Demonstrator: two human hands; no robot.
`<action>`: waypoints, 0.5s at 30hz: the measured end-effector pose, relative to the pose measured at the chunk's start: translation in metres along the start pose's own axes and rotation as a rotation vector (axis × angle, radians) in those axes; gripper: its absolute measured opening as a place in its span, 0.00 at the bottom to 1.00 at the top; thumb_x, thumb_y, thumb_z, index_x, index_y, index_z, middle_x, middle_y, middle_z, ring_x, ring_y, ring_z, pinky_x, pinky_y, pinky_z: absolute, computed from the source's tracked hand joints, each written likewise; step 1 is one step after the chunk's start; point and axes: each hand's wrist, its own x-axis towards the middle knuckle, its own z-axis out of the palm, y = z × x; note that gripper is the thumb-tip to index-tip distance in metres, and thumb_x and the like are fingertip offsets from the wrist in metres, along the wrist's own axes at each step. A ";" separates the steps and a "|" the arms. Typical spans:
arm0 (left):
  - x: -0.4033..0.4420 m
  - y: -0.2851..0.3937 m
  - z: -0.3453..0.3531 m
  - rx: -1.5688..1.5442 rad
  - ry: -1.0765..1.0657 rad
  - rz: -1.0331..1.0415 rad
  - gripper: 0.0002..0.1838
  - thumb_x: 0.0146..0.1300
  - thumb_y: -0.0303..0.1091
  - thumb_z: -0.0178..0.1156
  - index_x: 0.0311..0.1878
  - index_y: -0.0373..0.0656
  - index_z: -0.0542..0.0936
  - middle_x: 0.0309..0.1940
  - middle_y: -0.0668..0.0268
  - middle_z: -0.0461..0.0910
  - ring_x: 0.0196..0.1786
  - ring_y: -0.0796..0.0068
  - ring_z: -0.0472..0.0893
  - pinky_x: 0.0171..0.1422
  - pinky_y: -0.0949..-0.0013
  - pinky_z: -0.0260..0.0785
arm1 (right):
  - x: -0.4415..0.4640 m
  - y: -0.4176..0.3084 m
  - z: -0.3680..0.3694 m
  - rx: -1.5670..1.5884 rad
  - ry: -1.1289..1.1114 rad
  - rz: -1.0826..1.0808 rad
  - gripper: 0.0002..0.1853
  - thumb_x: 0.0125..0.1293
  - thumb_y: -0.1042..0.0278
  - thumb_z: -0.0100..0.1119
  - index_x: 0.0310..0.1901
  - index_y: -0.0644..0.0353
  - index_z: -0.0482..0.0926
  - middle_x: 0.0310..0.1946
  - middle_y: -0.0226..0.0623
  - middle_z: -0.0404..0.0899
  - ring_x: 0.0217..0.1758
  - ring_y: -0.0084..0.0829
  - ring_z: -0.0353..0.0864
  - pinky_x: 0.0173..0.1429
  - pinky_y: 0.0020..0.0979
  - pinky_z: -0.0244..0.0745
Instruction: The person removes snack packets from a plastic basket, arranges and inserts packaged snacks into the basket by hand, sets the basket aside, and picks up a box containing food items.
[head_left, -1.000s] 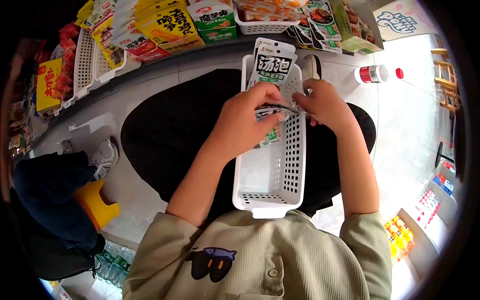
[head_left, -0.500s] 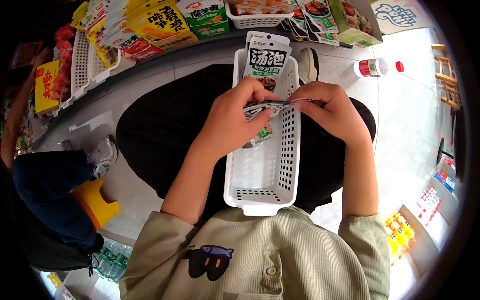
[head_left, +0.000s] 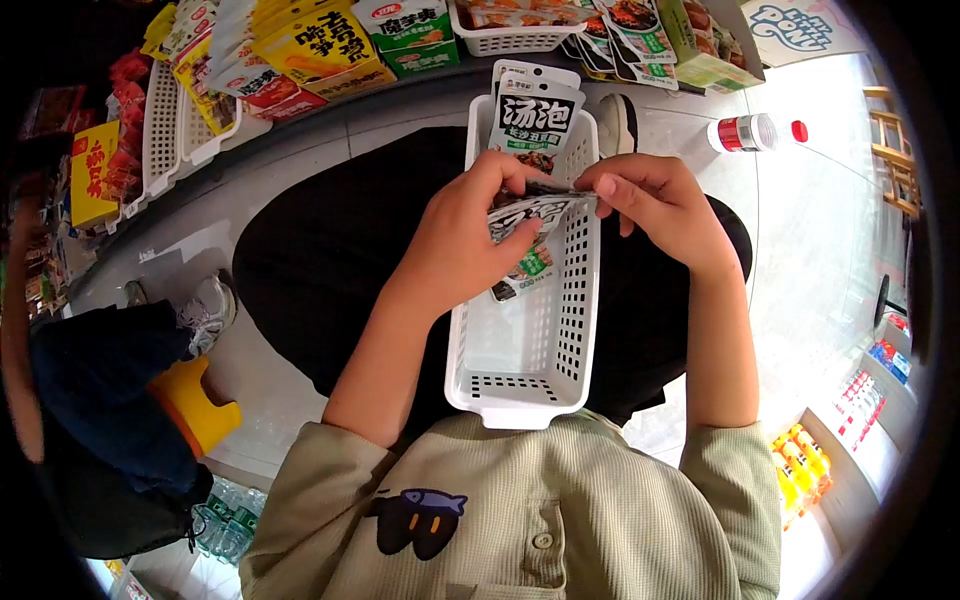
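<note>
A long white plastic basket (head_left: 522, 391) with perforated sides rests on my lap. Snack packets (head_left: 537, 118) with black-and-white lettering and green print stand at its far end. Over the basket's middle, my left hand (head_left: 462, 235) is closed around a small stack of the same kind of snack packets (head_left: 528, 222), thumb on the near side. My right hand (head_left: 655, 205) pinches the right edge of that stack between thumb and fingers. The near half of the basket shows its white floor.
Shelves along the top hold yellow snack bags (head_left: 322, 45), green boxes (head_left: 412, 38) and another white basket (head_left: 515, 40). A bottle with a red label (head_left: 740, 134) lies on the floor at right. On the left, another person sits by a yellow stool (head_left: 197, 405).
My right hand has shifted slightly, its thumb rising at the stack's edge. The packets in my left hand tilt a little more open. The other person's arm at left has moved lower.
</note>
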 end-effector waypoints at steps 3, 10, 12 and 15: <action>0.000 -0.001 0.000 0.027 -0.006 0.011 0.21 0.51 0.22 0.68 0.50 0.44 0.78 0.37 0.68 0.76 0.39 0.75 0.74 0.49 0.72 0.70 | 0.001 -0.002 -0.001 0.016 -0.013 -0.017 0.19 0.68 0.53 0.65 0.43 0.65 0.86 0.27 0.28 0.81 0.30 0.17 0.78 0.30 0.22 0.72; 0.000 0.001 0.000 0.005 -0.007 0.038 0.22 0.50 0.21 0.68 0.51 0.43 0.78 0.37 0.68 0.76 0.39 0.75 0.73 0.50 0.72 0.70 | 0.003 -0.007 -0.007 0.039 -0.048 0.069 0.16 0.64 0.58 0.69 0.43 0.65 0.85 0.27 0.29 0.83 0.29 0.17 0.79 0.28 0.21 0.71; 0.000 0.001 0.000 0.004 -0.003 0.053 0.23 0.49 0.21 0.68 0.51 0.43 0.78 0.37 0.68 0.76 0.39 0.75 0.73 0.50 0.72 0.70 | 0.004 -0.009 -0.010 0.037 -0.063 0.091 0.16 0.63 0.60 0.70 0.44 0.65 0.85 0.28 0.29 0.83 0.29 0.17 0.79 0.28 0.21 0.71; 0.000 -0.001 0.000 0.027 -0.019 0.043 0.21 0.50 0.20 0.68 0.48 0.42 0.75 0.39 0.68 0.77 0.40 0.75 0.74 0.50 0.71 0.70 | 0.008 -0.010 -0.013 0.022 -0.109 0.083 0.14 0.62 0.69 0.70 0.47 0.67 0.83 0.35 0.35 0.86 0.32 0.20 0.84 0.30 0.19 0.75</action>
